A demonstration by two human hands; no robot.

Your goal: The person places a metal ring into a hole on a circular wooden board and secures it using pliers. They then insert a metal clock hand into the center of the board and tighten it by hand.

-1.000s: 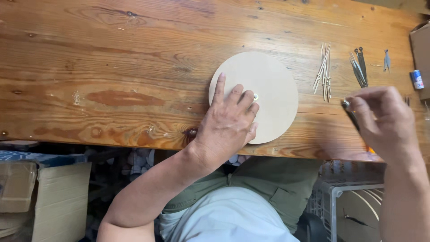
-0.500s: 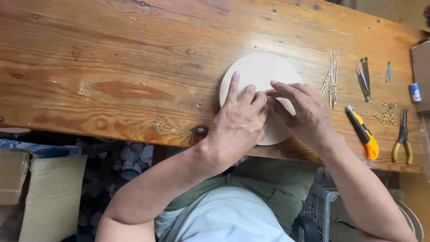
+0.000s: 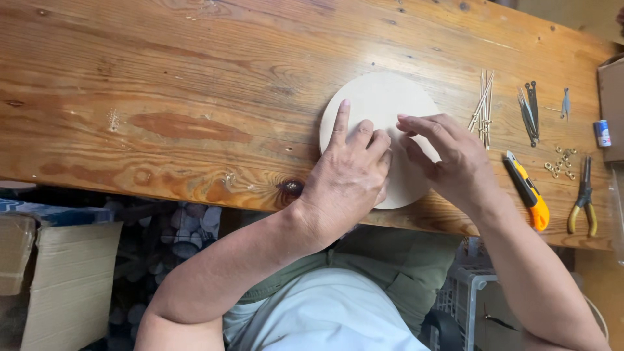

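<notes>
On my feed, the wooden table (image 3: 195, 78) carries a row of tools to the right of the work. Nearest the disc is a bundle of thin metal rods (image 3: 483, 107), lying just beside its right edge. Further right: dark metal pins (image 3: 530, 110), a small grey blade (image 3: 565, 104), a yellow and orange utility knife (image 3: 528, 192), a scatter of small rings (image 3: 560, 162), and pliers (image 3: 583, 198) with yellow handles. A cardboard box (image 3: 611, 97) stands at the table's far right edge. Nothing lies between the hands and the disc.

The pale round disc (image 3: 383, 104) lies flat near the table's front edge, right of centre. My left hand (image 3: 344, 179) rests palm down on its left half, fingers spread loosely, index finger extended along the surface; it grips nothing. My right hand (image 3: 452, 159) sits over the right half, fingers curled narrow, tips meeting the left fingertips at the disc's middle. I cannot tell whether they pinch anything.
</notes>
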